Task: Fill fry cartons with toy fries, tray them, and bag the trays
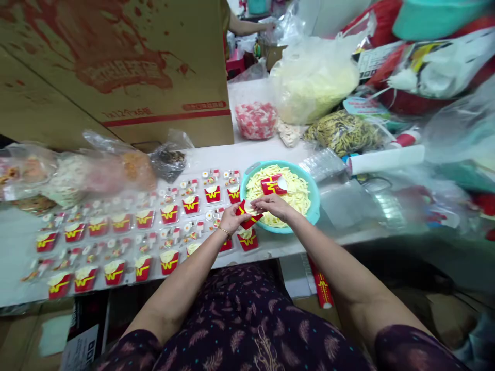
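Observation:
My left hand (231,219) is closed on a small red french-fry carton (251,221) with yellow marks, at the near left rim of a turquoise basin (315,206). At the carton's mouth are the pinched fingers of my right hand (274,204); whatever lies between them is too small to make out. Pale yellow fry-like strips (299,193) fill the basin. On top of them rests another red carton (274,184). To the left, filled cartons (169,214) lie in rows on the white table (216,159), each beside small colourful pieces in clear packaging.
A large cardboard box (154,62) stands behind the rows. Clear bags of red-and-white pieces (257,121), pale yellow pieces (315,87) and dark yellow strips (342,131) sit behind the basin. Blurred plastic bags (65,178) line the far left. Another person's arm (247,26) shows at the back.

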`<state>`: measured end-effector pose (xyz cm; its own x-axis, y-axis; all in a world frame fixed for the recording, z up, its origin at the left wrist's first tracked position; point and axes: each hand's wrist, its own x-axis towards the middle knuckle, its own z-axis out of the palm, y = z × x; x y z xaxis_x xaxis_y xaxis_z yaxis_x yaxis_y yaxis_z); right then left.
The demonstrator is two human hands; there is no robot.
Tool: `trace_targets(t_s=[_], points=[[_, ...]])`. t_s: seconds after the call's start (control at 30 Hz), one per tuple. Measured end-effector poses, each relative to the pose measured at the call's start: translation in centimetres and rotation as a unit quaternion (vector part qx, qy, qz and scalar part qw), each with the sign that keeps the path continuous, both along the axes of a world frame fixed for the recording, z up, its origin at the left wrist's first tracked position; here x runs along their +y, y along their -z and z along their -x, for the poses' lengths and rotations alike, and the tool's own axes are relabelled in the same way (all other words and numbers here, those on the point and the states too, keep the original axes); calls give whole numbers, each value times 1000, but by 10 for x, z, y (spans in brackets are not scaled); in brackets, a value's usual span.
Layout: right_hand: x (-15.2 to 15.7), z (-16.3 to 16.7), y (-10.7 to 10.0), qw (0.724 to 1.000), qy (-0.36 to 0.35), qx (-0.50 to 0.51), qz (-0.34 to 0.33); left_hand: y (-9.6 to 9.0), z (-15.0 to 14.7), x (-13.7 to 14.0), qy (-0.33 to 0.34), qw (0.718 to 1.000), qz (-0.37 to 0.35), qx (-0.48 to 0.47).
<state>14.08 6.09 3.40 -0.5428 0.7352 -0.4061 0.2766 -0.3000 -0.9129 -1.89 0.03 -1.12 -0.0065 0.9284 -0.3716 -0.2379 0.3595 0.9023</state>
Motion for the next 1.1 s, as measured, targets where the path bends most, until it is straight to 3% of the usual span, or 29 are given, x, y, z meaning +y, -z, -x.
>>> trace_targets(t_s=[0.17,0.33,0.47,0.63,0.73,0.83,0.93,1.1], points=[[-15,73,4,995,-74,-48,-52,9,49,-21,-79,994,-17,76],[-45,184,22,962,-146,-128,-191,13,118,-63,-185,956,-14,228],[-81,302,33,947,-205,-105,-226,19,212,-112,-267,923,-1,277],[-133,464,38,934,-276,-89,-210,38,366,-220,-354,892,21,280],[-164,560,37,934,-281,-84,-204,51,455,-293,-419,817,58,393],[-200,648,39,920,-307,-89,-226,66,530,-348,-452,738,122,485],[-240,721,48,896,-324,-109,-283,86,584,-378,-480,708,175,488],[-294,799,83,825,-372,-198,-376,129,624,-386,-532,728,244,357]])
